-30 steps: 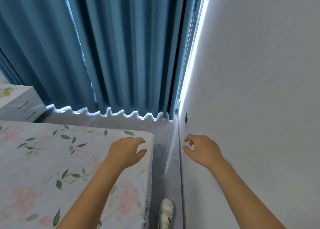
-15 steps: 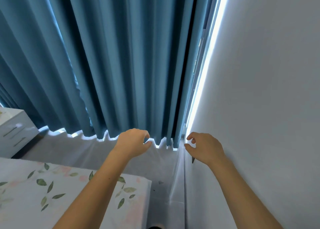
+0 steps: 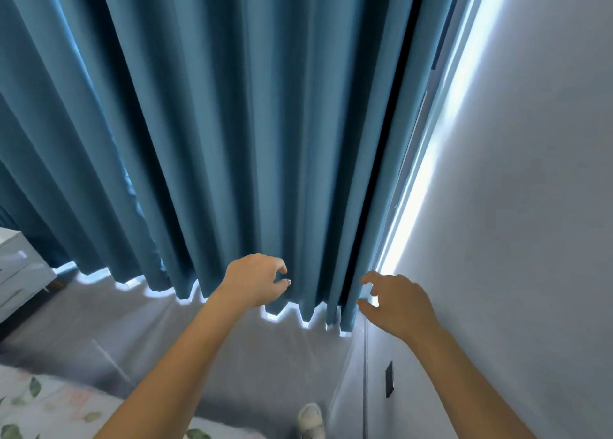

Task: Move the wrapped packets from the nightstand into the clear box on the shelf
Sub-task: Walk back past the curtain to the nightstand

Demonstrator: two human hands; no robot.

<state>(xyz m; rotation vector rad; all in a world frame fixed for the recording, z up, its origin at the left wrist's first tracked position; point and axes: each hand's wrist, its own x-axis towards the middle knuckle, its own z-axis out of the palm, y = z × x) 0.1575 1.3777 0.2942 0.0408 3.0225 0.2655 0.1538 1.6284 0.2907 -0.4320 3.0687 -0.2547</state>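
No wrapped packets, clear box or shelf show in the head view. A white drawer unit (image 3: 20, 272), possibly the nightstand, sits at the left edge with its top cut off. My left hand (image 3: 255, 281) hovers in front of the blue curtain's hem, fingers loosely curled and holding nothing. My right hand (image 3: 394, 301) hangs near the curtain's right edge beside the wall, fingers apart and empty.
A blue pleated curtain (image 3: 232, 123) fills the view ahead. A white wall (image 3: 514, 206) runs along the right with a dark socket (image 3: 389, 379) low down. A floral bed corner (image 3: 43, 408) lies bottom left. A shoe (image 3: 310, 418) stands on the grey floor.
The view has tilted upward and moved closer to the curtain. The bed has slid down out of most of the frame. Both hands stay raised and empty.
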